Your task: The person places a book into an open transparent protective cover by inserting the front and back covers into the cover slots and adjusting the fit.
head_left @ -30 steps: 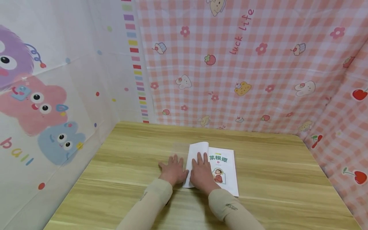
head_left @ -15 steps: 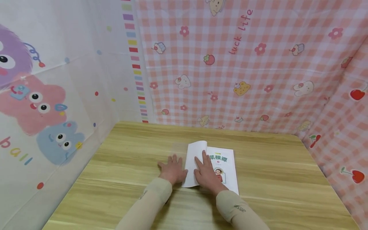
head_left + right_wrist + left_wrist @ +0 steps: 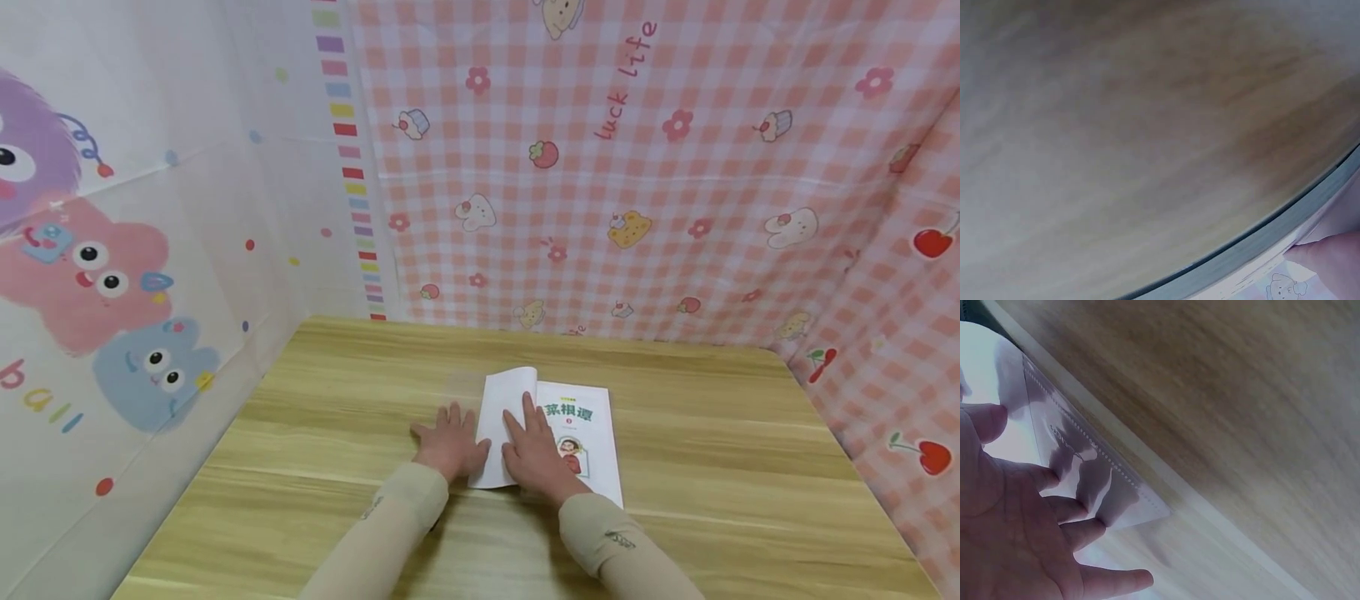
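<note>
A book [image 3: 600,450] lies opened on the wooden table, its right-hand page showing green Chinese characters and a drawn figure in red. A blank white leaf [image 3: 506,400] is turned over to the left, curved near the spine. My right hand [image 3: 542,458] rests on that leaf by the fold, index and middle fingers extended and apart. Left of the book, my left hand [image 3: 450,446] lies with spread fingers, its thumb at the leaf's edge. Beneath these fingers, the left wrist view shows a clear plastic sheet [image 3: 1125,500] with a dotted seam. The right wrist view catches the book's edge [image 3: 1235,265].
The wooden table [image 3: 720,467] extends around the book on all sides. A pink checked cloth [image 3: 585,183] hangs behind it, a white cartoon-print cloth [image 3: 202,275] on the left, and a cherry-print cloth [image 3: 922,350] on the right.
My right hand has shifted a little to the right, its index and middle fingers now spread apart. The white leaf reaches slightly further left. My left hand has stayed nearly still.
</note>
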The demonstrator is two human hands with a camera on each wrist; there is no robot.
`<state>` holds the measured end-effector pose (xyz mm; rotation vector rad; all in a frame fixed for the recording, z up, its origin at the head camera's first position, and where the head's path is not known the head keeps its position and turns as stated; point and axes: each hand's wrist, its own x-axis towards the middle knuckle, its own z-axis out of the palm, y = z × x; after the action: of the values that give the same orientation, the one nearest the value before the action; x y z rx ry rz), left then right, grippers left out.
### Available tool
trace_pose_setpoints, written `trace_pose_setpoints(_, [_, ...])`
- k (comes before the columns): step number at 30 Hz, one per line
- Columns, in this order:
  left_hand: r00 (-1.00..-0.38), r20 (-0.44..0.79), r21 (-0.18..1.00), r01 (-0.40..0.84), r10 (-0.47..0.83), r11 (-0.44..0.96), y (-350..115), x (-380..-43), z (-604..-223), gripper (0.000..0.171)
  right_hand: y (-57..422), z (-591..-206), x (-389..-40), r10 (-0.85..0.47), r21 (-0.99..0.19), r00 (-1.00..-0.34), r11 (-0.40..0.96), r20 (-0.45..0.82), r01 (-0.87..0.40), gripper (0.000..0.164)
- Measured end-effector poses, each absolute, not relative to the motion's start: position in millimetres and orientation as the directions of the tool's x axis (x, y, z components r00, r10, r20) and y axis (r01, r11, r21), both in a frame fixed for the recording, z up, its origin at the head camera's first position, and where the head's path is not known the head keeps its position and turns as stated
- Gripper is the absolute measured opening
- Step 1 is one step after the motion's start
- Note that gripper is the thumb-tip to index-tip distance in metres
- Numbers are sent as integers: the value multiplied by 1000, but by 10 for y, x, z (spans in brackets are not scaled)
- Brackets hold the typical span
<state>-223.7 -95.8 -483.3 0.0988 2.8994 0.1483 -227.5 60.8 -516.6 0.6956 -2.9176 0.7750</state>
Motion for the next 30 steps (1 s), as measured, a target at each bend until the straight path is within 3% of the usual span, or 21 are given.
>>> trace_pose_setpoints(9, [-974, -212, 96, 57, 76, 994, -958, -2239, -4828, 66, 676, -5053, -2227, -416, -568, -905, 724, 92, -391, 55])
trace_pose_setpoints(30, [-973, -225, 69, 39, 53, 997, -923, -2230, -4821, 67, 717, -5051, -2229, -433, -542, -901, 749, 36, -381, 57])
